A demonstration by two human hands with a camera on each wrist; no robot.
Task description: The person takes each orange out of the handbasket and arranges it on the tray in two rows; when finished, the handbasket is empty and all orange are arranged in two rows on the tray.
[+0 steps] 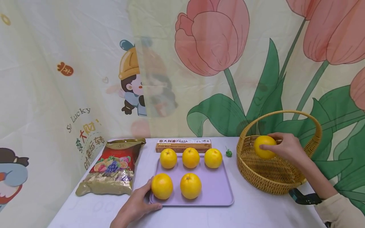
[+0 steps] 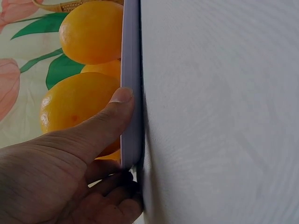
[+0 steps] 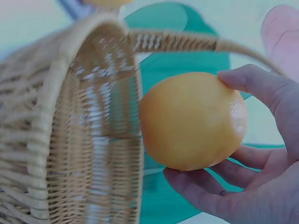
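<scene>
Over the wicker basket, my right hand holds an orange between thumb and fingers. In the right wrist view this orange is at the basket's mouth, below the handle. My left hand grips the front left corner of the lilac tray. Its thumb lies along the tray's front edge, and the other fingers bend around the corner. Three oranges form the tray's back row, and two stand in front; the front left orange is right beside my left hand.
A red and gold snack bag lies left of the tray. Behind the tray is a pasta box. A small green object sits between tray and basket. A printed curtain hangs behind the white table.
</scene>
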